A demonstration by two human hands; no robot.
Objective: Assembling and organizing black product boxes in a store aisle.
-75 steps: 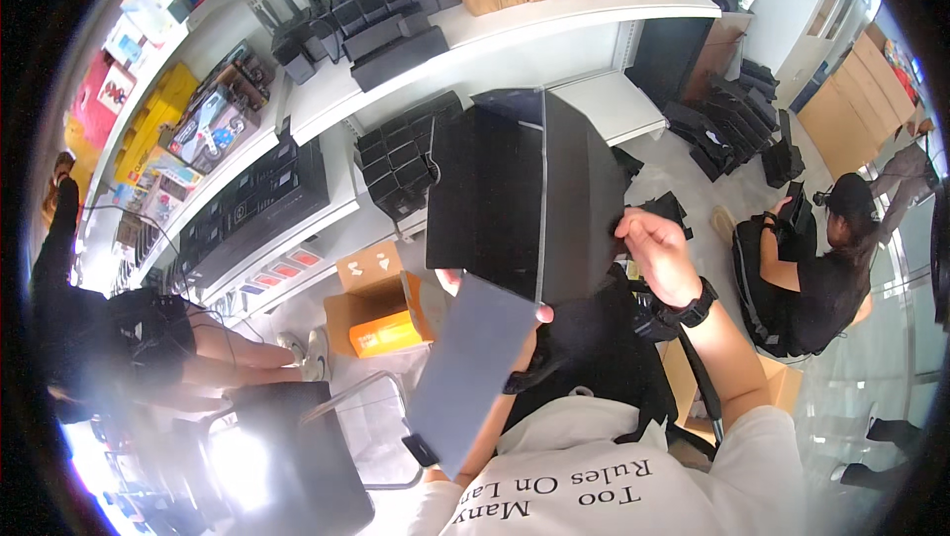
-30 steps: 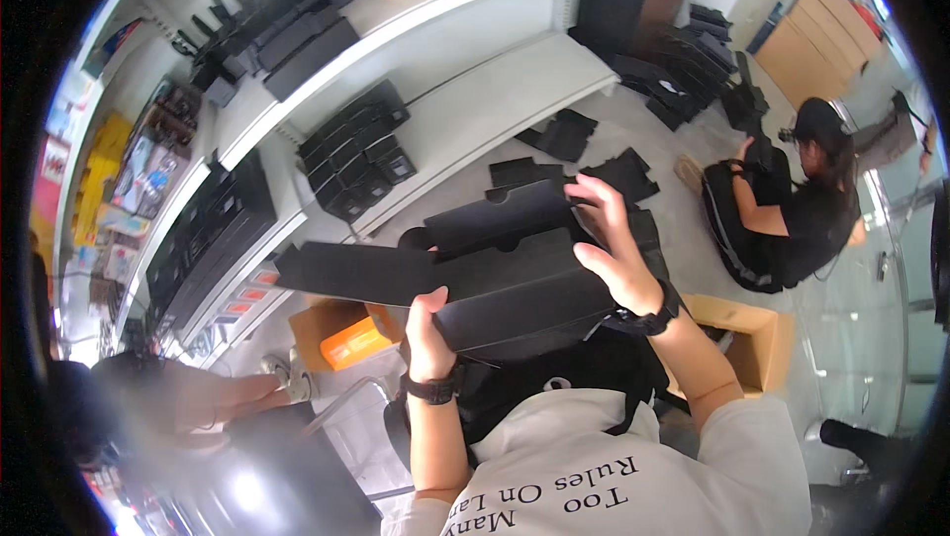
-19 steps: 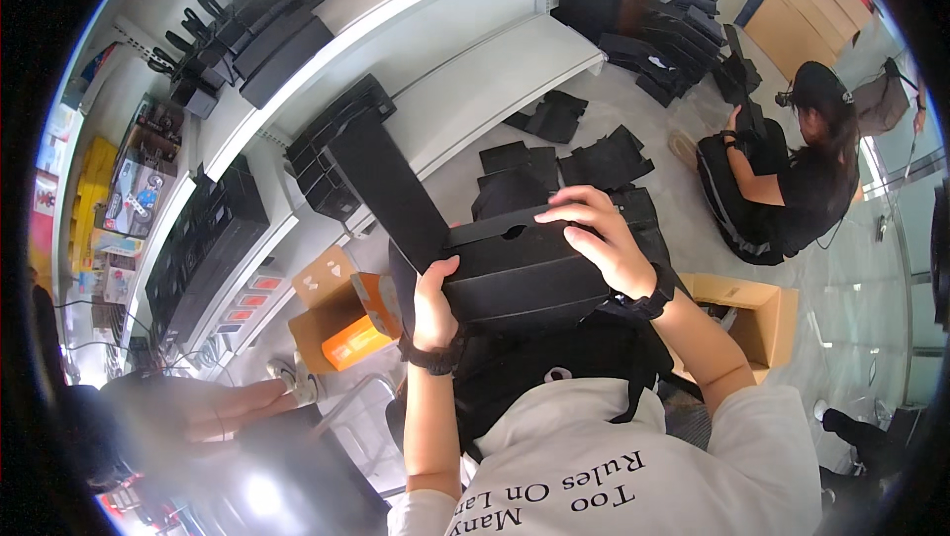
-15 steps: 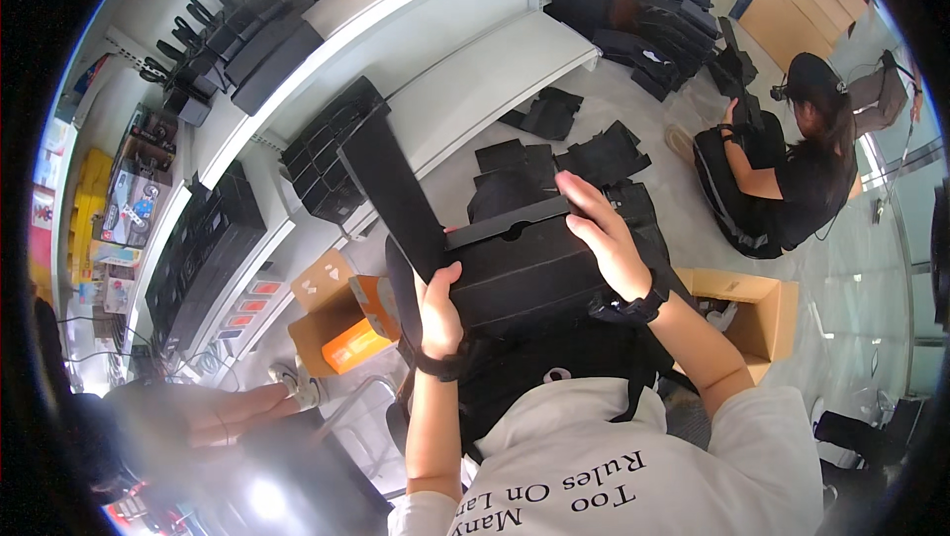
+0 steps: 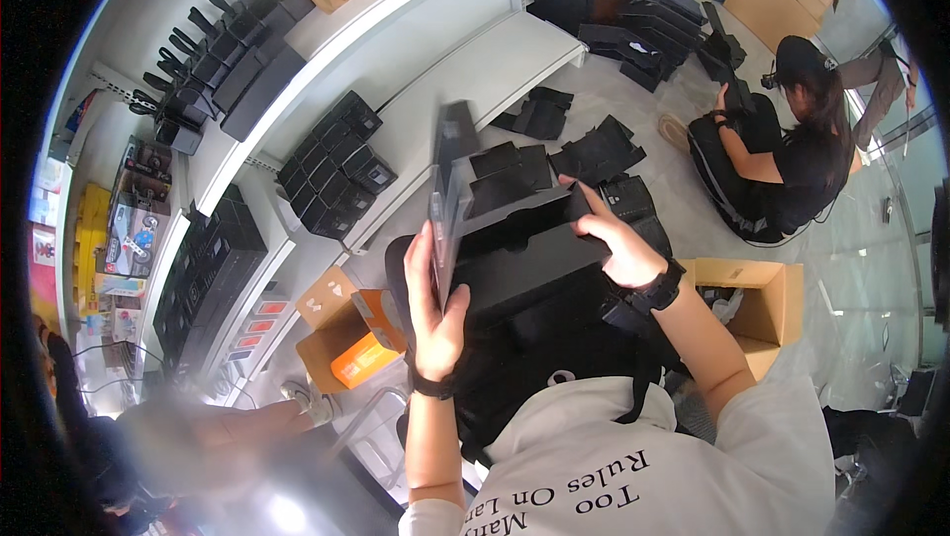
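A black cardboard box (image 5: 539,269) rests across my lap, its long top side open. My left hand (image 5: 436,328) grips the box's left end, fingers along the outside and thumb on the near side. From that end a long black flap (image 5: 456,135) stands up, smeared by motion. My right hand (image 5: 625,251) pinches the box's right end between thumb and fingers. The inside of the box is dark, so its contents cannot be made out.
Flattened black cartons (image 5: 599,148) lie on the floor ahead. Small black boxes (image 5: 336,165) stand on the white shelf (image 5: 465,81). Open brown cartons flank me, one left (image 5: 322,313), one right (image 5: 777,303). Another person (image 5: 807,165) sits at the right, handling black cardboard.
The long flap at the box's left end has swung from leaning left to nearly upright. My left hand has turned with it, and the box's top gap looks wider.
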